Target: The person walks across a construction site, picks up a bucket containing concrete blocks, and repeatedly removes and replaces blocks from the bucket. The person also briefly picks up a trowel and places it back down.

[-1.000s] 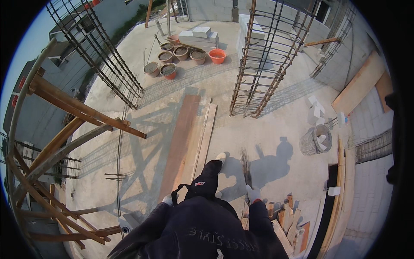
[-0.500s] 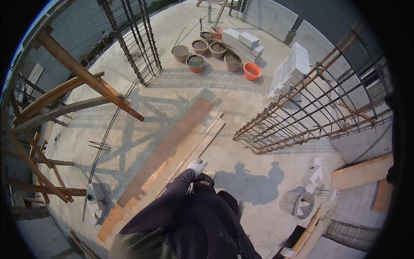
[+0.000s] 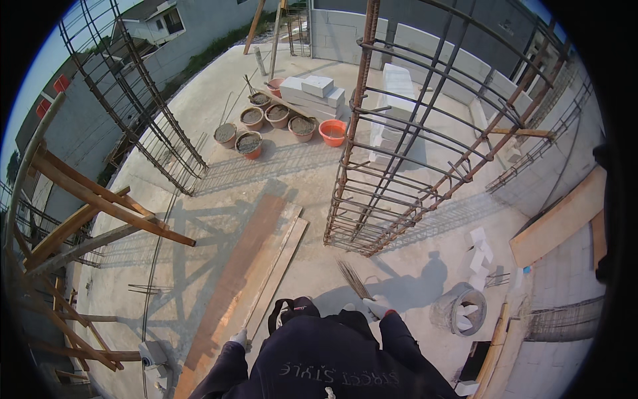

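My left hand [image 3: 240, 338], in a pale glove, hangs low by my left side. It is beside the near end of long wooden boards [image 3: 272, 266] on the concrete floor; its fingers are too small to read. To the right of my body, my gloved right hand [image 3: 379, 306] is closed around a bundle of thin dark wires [image 3: 353, 279]. The wires fan out from the hand, pointing forward and left. Beyond them stands a tall rebar cage [image 3: 405, 159], its foot near the wire tips.
Several mortar-filled buckets [image 3: 278, 117] stand ahead beside stacked white blocks [image 3: 312, 93]. A clear tub [image 3: 463, 312] sits to the right. Wooden bracing [image 3: 100, 199] juts in at left, near a second rebar cage [image 3: 133, 100]. A grey block [image 3: 154, 356] lies low at left.
My left hand has moved back and down toward my left side. My right hand and most of the wire bundle have come into view. The view has turned right and lifted.
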`<control>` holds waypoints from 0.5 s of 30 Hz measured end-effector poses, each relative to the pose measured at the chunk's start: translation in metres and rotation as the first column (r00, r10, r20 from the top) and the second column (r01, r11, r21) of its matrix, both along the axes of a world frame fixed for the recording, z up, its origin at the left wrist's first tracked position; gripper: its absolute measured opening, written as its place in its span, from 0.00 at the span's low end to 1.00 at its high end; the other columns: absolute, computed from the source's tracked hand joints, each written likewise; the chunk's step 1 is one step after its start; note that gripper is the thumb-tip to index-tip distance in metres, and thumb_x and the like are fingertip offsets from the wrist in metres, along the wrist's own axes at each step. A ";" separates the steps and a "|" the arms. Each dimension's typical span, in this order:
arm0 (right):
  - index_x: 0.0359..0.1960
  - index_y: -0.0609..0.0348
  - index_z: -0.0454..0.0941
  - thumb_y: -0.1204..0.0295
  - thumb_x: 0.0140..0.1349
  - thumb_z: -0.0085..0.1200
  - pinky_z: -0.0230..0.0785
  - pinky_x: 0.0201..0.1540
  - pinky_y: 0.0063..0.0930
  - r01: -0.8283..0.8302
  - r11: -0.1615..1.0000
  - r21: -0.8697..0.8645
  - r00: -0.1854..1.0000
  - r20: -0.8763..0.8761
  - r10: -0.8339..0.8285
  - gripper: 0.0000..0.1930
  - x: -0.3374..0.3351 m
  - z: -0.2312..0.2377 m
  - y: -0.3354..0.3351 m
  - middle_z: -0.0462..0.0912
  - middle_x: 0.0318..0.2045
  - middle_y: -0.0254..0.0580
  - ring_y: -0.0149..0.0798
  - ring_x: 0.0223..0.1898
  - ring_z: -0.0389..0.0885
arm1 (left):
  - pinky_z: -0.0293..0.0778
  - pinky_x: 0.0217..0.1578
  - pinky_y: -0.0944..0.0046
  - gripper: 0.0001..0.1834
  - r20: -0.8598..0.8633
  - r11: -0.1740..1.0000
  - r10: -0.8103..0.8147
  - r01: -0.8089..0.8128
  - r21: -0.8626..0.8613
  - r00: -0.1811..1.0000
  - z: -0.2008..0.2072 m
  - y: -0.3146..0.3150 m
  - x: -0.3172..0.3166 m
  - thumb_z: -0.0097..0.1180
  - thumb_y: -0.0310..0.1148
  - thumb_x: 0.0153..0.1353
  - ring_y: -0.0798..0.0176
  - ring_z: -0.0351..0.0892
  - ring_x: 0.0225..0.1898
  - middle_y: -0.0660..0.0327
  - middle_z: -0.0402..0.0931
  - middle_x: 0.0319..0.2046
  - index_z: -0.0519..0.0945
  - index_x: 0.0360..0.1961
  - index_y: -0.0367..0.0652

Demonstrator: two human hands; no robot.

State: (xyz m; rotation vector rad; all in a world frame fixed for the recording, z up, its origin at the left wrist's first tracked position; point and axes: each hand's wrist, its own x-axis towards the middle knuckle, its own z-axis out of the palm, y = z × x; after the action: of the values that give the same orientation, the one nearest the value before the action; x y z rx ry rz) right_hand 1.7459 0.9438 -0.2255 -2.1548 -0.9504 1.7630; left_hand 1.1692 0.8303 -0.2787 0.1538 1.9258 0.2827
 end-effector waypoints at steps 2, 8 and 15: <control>0.32 0.60 0.83 0.53 0.69 0.61 0.70 0.20 0.33 -0.068 0.998 -0.005 0.998 -0.016 0.068 0.20 0.013 0.001 0.005 0.80 0.20 0.38 0.33 0.17 0.76 | 0.83 0.37 0.49 0.35 0.083 0.976 -0.210 0.214 -0.047 0.974 -0.003 0.007 0.016 0.50 0.58 0.74 0.48 0.86 0.37 0.44 0.85 0.42 0.75 0.61 0.34; 0.34 0.63 0.86 0.53 0.69 0.62 0.68 0.20 0.33 0.230 0.968 -0.102 0.969 -0.062 -0.237 0.21 0.057 -0.039 -0.050 0.82 0.20 0.40 0.34 0.17 0.77 | 0.79 0.52 0.55 0.36 -0.367 -0.061 -0.930 0.993 0.099 -0.020 -0.003 0.125 0.114 0.55 0.57 0.71 0.50 0.86 0.50 0.42 0.86 0.46 0.80 0.60 0.31; 0.29 0.64 0.77 0.59 0.71 0.63 0.67 0.17 0.36 0.712 0.693 -0.113 0.690 -0.069 -0.720 0.20 0.141 -0.083 -0.157 0.76 0.19 0.43 0.38 0.14 0.74 | 0.79 0.34 0.62 0.30 -0.246 0.635 -0.626 0.667 0.391 0.740 0.084 0.246 0.240 0.59 0.55 0.71 0.64 0.82 0.30 0.56 0.85 0.32 0.82 0.51 0.33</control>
State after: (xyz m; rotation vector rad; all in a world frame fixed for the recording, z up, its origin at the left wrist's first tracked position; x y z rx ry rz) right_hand 1.8869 0.7870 -0.3088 -2.0208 0.0449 1.4784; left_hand 1.4091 1.0763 -0.1942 1.1800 1.7206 0.2318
